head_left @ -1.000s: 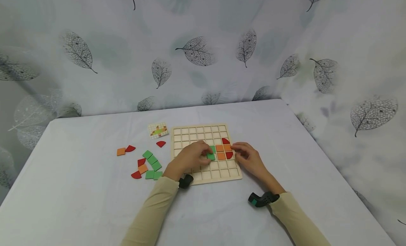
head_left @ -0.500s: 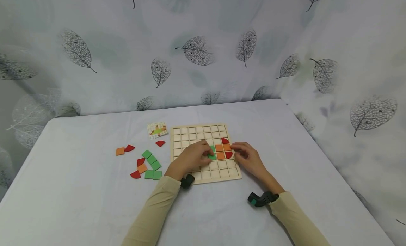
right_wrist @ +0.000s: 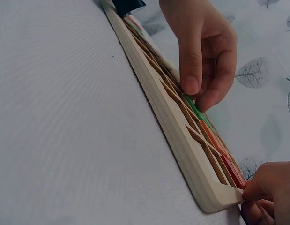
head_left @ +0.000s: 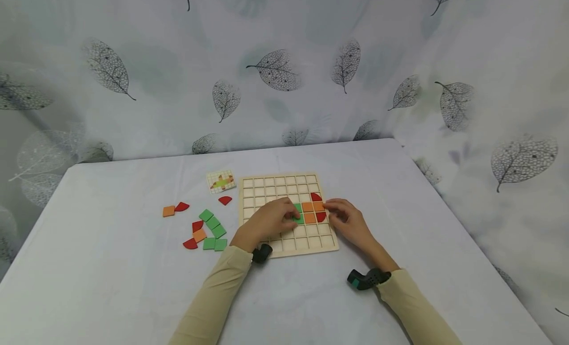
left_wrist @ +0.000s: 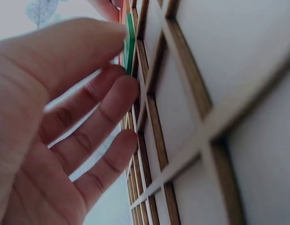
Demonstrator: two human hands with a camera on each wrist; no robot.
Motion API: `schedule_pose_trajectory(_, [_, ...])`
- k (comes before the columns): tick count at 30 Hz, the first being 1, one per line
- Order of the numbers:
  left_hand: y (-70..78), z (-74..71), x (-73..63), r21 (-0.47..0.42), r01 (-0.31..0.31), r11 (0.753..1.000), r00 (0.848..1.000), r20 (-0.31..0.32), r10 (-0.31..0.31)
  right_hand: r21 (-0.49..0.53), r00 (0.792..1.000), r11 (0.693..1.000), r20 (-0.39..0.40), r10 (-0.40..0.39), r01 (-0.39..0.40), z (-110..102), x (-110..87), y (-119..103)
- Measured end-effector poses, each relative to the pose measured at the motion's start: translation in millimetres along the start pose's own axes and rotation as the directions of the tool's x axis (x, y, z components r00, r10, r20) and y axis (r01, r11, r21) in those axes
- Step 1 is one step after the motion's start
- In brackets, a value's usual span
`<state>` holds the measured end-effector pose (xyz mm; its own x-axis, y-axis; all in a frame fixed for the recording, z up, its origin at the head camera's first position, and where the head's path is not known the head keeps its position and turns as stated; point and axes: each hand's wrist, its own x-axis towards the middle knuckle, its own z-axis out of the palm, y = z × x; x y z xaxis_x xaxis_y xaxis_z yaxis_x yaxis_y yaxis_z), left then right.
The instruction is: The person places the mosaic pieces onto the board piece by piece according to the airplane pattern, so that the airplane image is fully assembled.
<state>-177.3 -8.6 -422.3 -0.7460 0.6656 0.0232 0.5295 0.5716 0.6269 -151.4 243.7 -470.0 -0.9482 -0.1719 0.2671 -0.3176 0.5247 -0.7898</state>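
Note:
A wooden grid board point(head_left: 262, 182) lies on the table, with two orange squares point(head_left: 307, 207) and two red quarter-circles point(head_left: 316, 196) among the pieces at its right side. My left hand point(head_left: 270, 219) is over the board's middle and pinches a green square tile point(head_left: 299, 219) at a cell beside the orange ones. In the left wrist view the thumb tip meets that green tile point(left_wrist: 129, 47), and the other fingers bend close to the grid. My right hand point(head_left: 348, 221) rests against the board's right edge, fingertips touching it near the orange and red pieces.
Loose green squares point(head_left: 212, 223), red quarter-circles point(head_left: 225, 200) and orange squares point(head_left: 169, 211) are scattered left of the board. A small pattern card point(head_left: 221, 181) lies at its upper left. A leaf-printed cloth point(head_left: 280, 68) hangs behind the white table.
The green tile under my left fingers has moved slightly right, lying closer to the orange square. My left hand has shifted a little rightward with it; my right hand has stayed at the board's edge.

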Motion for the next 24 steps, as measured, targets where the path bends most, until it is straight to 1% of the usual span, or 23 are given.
schedule_pose_trajectory(5, [-2.2,-3.2,-2.6,-0.021,-0.015,1.0,1.0,0.004,0.015,0.003,1.0,1.0,0.007,0.008,-0.008,-0.8,0.4,-0.2])
schedule_pose_trajectory(10, [-4.2,-6.9,-6.4,0.007,-0.031,0.999,0.999,0.008,0.031,-0.005,1.0,1.0,0.017,0.022,-0.022,-1.9,0.1,-1.4])
schedule_pose_trajectory(14, [-6.1,-10.3,-11.0,0.02,-0.029,0.999,0.999,0.021,0.028,0.002,0.999,1.0,0.023,0.026,-0.026,-1.9,0.0,-3.7])
schedule_pose_trajectory(20, [-9.1,-18.4,-19.5,-0.002,0.003,1.0,1.0,0.017,-0.003,-0.007,0.999,1.0,0.027,0.021,-0.021,-1.8,-0.1,-3.9])
schedule_pose_trajectory(24, [-11.3,-25.0,-25.5,-0.016,0.052,0.999,0.999,0.018,-0.051,-0.002,1.0,1.0,0.02,0.008,-0.008,-1.3,-0.4,-3.4])
